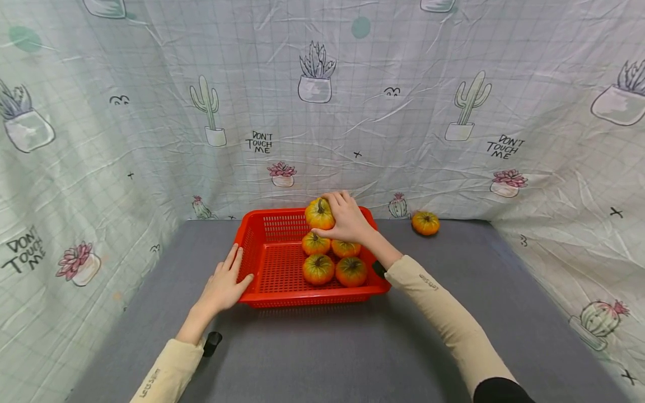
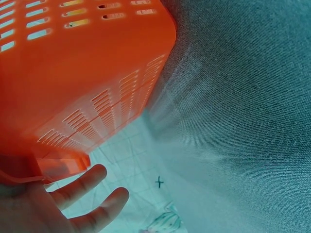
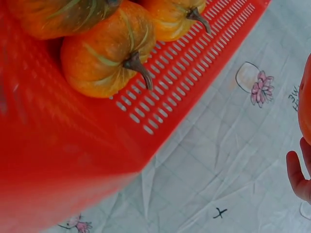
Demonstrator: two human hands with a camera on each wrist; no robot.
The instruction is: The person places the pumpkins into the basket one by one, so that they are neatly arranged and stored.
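My right hand (image 1: 347, 219) holds a small orange-yellow pumpkin (image 1: 317, 214) over the back part of a red plastic basket (image 1: 277, 295). In the right wrist view, only a sliver of the held pumpkin (image 3: 305, 104) shows at the right edge, with fingertips (image 3: 295, 174) against it. Several more pumpkins, such as one at the front (image 1: 318, 270), sit in the basket's right half. On the basket's left rim rests my left hand (image 1: 225, 284), its fingers fairly straight along the outside. The left wrist view shows two of those fingers (image 2: 99, 213) beside the slotted wall.
One more pumpkin (image 1: 425, 223) lies on the grey tabletop (image 1: 322, 352), right of the basket by the back edge. A pale curtain (image 1: 363, 140) with printed cacti encloses the table at the back and sides.
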